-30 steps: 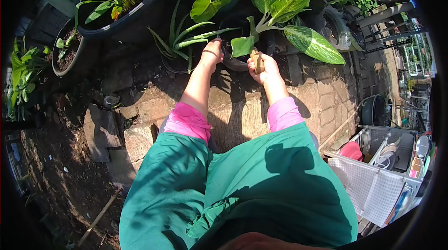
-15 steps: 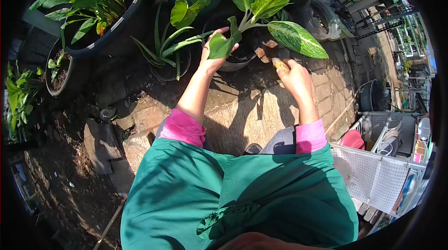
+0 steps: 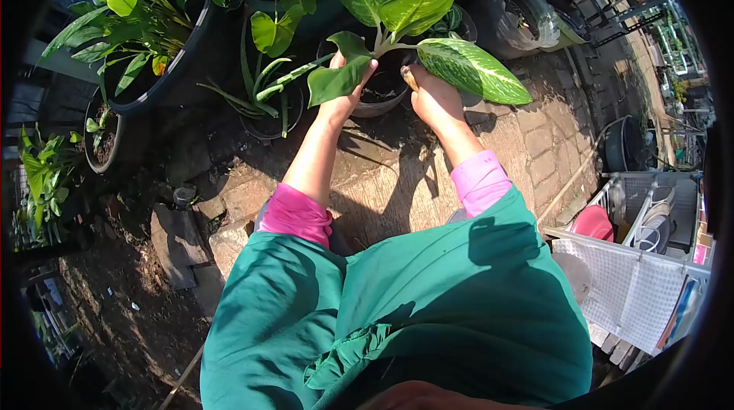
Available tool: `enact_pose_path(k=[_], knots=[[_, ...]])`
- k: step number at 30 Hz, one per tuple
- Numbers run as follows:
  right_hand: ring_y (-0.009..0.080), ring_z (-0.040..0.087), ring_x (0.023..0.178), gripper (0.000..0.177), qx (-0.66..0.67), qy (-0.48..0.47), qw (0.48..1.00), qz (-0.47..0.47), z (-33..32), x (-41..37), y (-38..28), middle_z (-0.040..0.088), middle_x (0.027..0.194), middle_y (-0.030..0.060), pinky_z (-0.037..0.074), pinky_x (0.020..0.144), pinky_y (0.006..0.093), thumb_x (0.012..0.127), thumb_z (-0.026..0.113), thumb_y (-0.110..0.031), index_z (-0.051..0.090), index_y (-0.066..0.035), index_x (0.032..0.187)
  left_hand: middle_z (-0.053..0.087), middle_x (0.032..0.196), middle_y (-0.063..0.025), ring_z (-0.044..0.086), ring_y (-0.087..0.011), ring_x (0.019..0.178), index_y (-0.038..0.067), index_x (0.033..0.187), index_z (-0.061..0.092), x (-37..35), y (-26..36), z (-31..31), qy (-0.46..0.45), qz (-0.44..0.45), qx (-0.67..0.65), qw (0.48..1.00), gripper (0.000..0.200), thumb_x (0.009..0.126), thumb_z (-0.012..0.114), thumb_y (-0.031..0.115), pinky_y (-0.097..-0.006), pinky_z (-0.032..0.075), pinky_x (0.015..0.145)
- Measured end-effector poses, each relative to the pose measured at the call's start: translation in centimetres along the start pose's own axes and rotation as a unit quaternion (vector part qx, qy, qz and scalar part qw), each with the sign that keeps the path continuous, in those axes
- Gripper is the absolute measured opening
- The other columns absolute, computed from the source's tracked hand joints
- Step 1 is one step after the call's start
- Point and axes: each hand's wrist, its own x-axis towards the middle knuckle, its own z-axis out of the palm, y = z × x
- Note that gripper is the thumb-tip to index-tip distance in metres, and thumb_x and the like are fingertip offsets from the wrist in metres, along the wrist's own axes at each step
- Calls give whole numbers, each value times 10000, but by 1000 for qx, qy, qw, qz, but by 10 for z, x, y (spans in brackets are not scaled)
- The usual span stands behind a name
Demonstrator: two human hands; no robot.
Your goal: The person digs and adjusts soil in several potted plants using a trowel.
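Note:
A potted plant with broad green leaves patterned in pale green stands in front of me. My left hand is around its lower dark-green leaf, which hides most of the fingers; the fingertips show at the leaf's right edge. My right hand is closed around a short yellowish-brown handle, close to the pot and under the patterned leaf. The handle's far end is hidden. Between my hands, the pot's rim shows below the stems.
A spiky aloe-like plant sits left of my left hand. Farther left stands a large dark pot of leafy plants. A plastic-wrapped pot is at the back right. A white rack with dishes stands at the right on the paving.
My right hand has moved left and up, with the handle, toward the pot. My left hand remains at the leaf. The whole view has shifted slightly.

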Motion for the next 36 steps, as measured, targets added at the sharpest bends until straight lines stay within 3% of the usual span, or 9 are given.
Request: enact_pose_path(k=[3,7,13,17,21,26,27,31,36], knots=[[346,603,1028,500,-16,35,999,-34,-34,-4,7,628,1132,146,485,901,414,735,593,-71,597,-179,1223,638,940,-60,609,-126,775,0,1122,604,-1,13,-7,51,-147,-230,961,288,899,646,177,-249,520,718],[343,576,1069,285,-101,120,986,-54,-19,16,26,617,1144,149,465,901,438,860,543,-148,651,-177,1123,637,918,-74,628,-161,814,-1,1046,592,4,-7,-10,138,-185,-368,901,210,932,602,176,-283,538,738],[370,524,1123,309,-22,12,999,-47,-15,17,20,594,1183,170,395,954,458,874,536,-182,616,-69,1151,631,937,-79,629,-172,821,13,1078,570,2,-5,-15,154,-213,-366,893,216,932,599,170,-294,538,746],[377,570,1053,310,-17,56,993,-103,-35,6,32,637,1089,175,445,892,455,799,556,-58,642,-76,1097,641,886,-92,644,-158,771,-3,1047,587,1,-4,-19,157,-221,-360,893,219,926,610,178,-260,541,707],[379,594,946,252,-19,209,977,-23,-18,28,29,652,1013,165,461,826,460,840,554,-182,646,-69,1046,641,885,-97,645,-162,777,-8,1040,581,2,-10,-19,160,-219,-373,887,219,930,602,180,-267,543,717],[373,553,1060,276,-118,41,987,-106,-13,14,5,623,1074,179,422,911,455,855,563,-183,626,-61,1094,636,886,-98,645,-169,775,-11,1040,572,2,-14,-21,163,-225,-390,878,219,931,598,177,-274,550,712],[370,547,1080,294,-72,-17,997,-24,-35,8,-13,618,1100,192,416,925,454,873,534,-208,624,-48,1103,636,886,-98,645,-169,775,-11,1040,572,2,-15,-22,164,-225,-392,877,219,931,598,177,-274,550,712],[366,562,1065,303,-14,168,977,-132,-19,5,32,610,1147,188,438,912,439,919,468,-181,589,-63,1170,627,905,-94,645,-172,776,-8,1042,567,4,-18,-26,176,-225,-400,871,216,928,600,173,-271,553,708],[371,564,1044,273,-70,31,995,-63,-23,20,-1,615,1101,192,427,906,462,861,575,-189,614,-64,1101,612,929,-100,636,-202,838,5,1058,544,4,-26,-24,145,-227,-410,872,218,931,586,176,-310,550,766]])
